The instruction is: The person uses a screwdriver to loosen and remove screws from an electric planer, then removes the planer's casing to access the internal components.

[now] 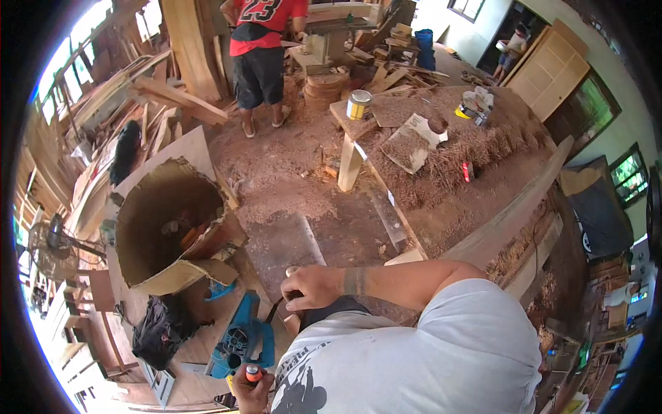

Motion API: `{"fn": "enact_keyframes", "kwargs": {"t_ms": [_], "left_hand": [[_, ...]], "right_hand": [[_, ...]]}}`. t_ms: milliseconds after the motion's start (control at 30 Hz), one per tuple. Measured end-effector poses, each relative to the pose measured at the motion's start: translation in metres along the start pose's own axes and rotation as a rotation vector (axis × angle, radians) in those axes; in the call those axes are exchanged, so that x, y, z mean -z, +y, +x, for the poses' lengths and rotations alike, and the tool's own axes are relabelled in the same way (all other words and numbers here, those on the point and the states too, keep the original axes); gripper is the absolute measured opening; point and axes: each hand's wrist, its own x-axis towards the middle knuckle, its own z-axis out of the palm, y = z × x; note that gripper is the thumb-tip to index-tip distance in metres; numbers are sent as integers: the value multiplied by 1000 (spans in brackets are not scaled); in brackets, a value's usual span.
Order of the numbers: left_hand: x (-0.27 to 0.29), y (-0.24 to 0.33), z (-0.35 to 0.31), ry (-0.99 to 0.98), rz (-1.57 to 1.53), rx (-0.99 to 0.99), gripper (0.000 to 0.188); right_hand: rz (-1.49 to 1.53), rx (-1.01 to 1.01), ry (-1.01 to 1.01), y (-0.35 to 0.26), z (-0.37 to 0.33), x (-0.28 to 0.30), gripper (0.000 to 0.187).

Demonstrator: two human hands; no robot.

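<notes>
My right hand (310, 287) is closed in a fist in front of my body. A pale rounded end (292, 271) sticks out above its fingers; the rest of that thing is hidden. Low in the view, my left hand (252, 395) is wrapped round a hand tool with an orange-and-black handle (254, 373), its working end not visible. Just beyond the left hand, a blue power planer (241, 336) rests on a wooden bench (194, 350). A large torn cardboard box (165, 224) stands beyond it, with a few things inside, and a black plastic bag (163, 330) slumps beside the box.
To the right is a table (448, 228) heaped with brown shavings, bearing a can (358, 105) and a board (408, 143). A co-worker in a red shirt (265, 27) stands at the back. Lumber (181, 100) piles up on the left, near a fan (56, 248).
</notes>
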Motion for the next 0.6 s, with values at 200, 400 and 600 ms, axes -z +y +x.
{"fn": "enact_keyframes", "kwargs": {"t_ms": [200,400,600], "left_hand": [[-20,2,5,-4,-27,10,17],[-32,10,16,-55,-7,-89,15],[-44,14,37,-170,-186,47,20]], "right_hand": [[-75,-83,-16,0,-34,12,31],[-193,-292,-365,41,-55,50,42],[-236,-521,-280,155,-59,171,54]]}}
